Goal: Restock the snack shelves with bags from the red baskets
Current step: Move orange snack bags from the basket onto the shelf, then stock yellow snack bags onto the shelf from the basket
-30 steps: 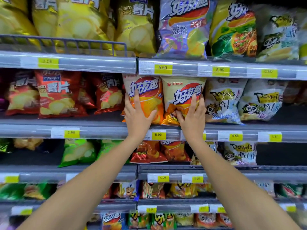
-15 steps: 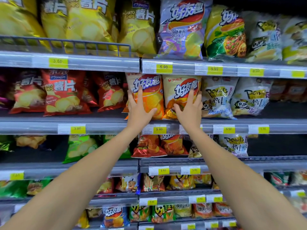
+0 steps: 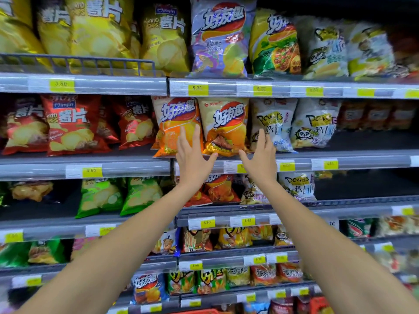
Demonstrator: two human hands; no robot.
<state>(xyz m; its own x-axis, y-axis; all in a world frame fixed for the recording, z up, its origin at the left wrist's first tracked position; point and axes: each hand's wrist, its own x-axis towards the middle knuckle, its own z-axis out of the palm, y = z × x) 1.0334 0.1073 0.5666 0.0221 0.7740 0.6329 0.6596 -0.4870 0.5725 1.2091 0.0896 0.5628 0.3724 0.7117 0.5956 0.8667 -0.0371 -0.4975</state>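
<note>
Two orange-and-cream chip bags stand side by side on the second shelf [image 3: 362,158]. The left orange bag [image 3: 174,123] and the cream bag [image 3: 223,123] are both upright. My left hand [image 3: 192,155] is spread with straight fingers in front of the left bag's lower right corner. To the right of the cream bag my right hand [image 3: 260,155] is spread too, holding nothing. Whether either hand touches a bag cannot be told.
Red chip bags [image 3: 70,125] fill the same shelf to the left, white bags [image 3: 272,125] to the right. Yellow bags [image 3: 95,30] line the top shelf, green ones [image 3: 99,196] the shelf below. A red basket rim [image 3: 197,311] shows at the bottom edge.
Both hands lay flat on the two bags a second ago. They have since drawn back and spread apart, the right hand shifting off the cream bag to its right side.
</note>
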